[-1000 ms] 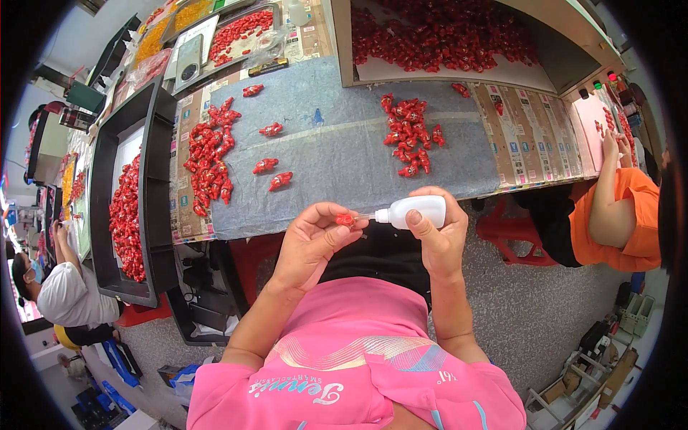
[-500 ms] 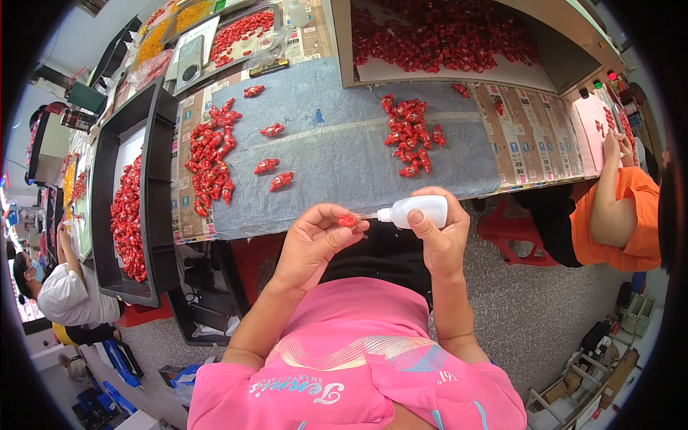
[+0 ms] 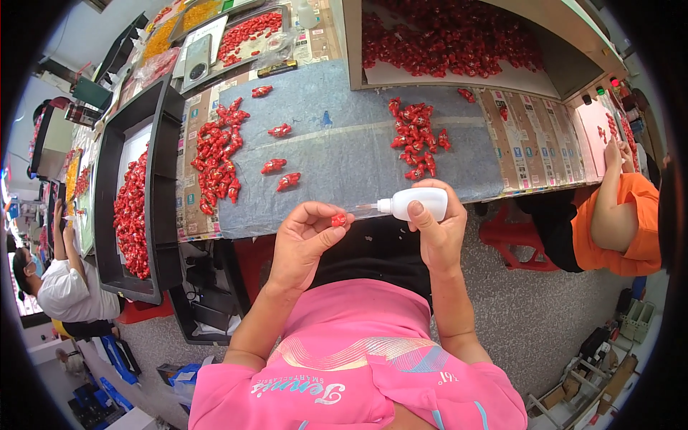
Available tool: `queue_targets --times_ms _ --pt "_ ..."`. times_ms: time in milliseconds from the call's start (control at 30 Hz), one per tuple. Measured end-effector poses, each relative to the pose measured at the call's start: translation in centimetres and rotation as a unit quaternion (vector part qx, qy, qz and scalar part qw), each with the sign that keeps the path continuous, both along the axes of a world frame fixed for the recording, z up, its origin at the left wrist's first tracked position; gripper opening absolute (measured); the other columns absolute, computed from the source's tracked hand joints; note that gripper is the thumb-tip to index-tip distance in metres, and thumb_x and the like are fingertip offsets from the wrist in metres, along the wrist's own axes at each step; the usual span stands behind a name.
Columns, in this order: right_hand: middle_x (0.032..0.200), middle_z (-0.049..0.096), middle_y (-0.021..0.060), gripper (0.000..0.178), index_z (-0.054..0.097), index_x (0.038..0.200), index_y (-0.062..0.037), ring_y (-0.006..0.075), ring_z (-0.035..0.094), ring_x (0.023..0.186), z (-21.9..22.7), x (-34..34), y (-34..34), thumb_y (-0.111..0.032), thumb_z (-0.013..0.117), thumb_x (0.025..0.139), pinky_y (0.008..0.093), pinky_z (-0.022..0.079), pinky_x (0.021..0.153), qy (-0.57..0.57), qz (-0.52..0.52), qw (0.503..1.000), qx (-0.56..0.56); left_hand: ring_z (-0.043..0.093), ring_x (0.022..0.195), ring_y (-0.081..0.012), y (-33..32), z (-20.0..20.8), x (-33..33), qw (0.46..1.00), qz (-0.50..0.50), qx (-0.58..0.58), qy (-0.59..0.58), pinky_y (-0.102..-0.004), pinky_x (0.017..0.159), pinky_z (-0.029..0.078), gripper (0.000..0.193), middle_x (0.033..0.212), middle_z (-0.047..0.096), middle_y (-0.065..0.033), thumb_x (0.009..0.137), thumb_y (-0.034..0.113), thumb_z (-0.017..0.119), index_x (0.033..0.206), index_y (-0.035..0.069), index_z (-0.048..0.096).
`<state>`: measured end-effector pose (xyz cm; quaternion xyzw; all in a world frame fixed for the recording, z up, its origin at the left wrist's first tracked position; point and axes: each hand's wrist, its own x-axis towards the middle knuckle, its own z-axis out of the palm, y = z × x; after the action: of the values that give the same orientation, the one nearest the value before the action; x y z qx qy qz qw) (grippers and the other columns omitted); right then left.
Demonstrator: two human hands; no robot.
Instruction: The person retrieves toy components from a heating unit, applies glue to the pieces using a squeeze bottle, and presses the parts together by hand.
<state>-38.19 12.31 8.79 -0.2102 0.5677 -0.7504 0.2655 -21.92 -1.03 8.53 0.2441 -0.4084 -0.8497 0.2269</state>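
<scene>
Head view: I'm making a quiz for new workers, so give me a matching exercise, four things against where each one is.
Things:
1. white bottle
2. small red piece
3. phone
4. black tray

Places:
A. at the table's left end, holding red pieces
B. in the right hand
C. pinched in the left hand, at the bottle's nozzle
D. at the table's far left, beside a tray of red pieces

Pairs: 1-B, 2-C, 3-D, 4-A

Printed cardboard sheets (image 3: 534, 140) line the bench; a dark-screened phone (image 3: 197, 61) lies on the far-left tray.
</scene>
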Motion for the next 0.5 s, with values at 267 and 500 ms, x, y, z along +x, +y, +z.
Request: queue_targets --times_ms 267,500 --pt "0.086 0.062 0.0038 0.035 0.059 0.101 -0.0014 0.0075 0.057 0.069 0.3 0.5 -2.5 -0.022 0.076 0.079 0.0207 0.046 0.057 -0.022 0.044 0.999 -0.006 0.062 0.101 -0.0211 -0.6 0.3 1.1 1.000 0.024 -0.005 0.003 -0.0315 0.091 0.050 0.021 0.104 0.061 -0.0108 0.081 -0.009 0.063 0.097 0.001 0.056" --pt "0.093 0.063 0.0080 0.035 0.059 0.101 -0.0001 0.0152 0.062 0.081 0.1 -0.5 -7.5 -0.015 0.076 0.076 0.0273 0.050 0.071 0.174 0.041 0.982 0.062 0.061 0.104 -0.0239 -0.8 0.4 1.3 0.999 0.036 0.018 0.024 -0.0342 0.092 0.050 0.021 0.108 0.060 -0.0127 0.082 -0.008 0.061 0.100 0.002 0.053"
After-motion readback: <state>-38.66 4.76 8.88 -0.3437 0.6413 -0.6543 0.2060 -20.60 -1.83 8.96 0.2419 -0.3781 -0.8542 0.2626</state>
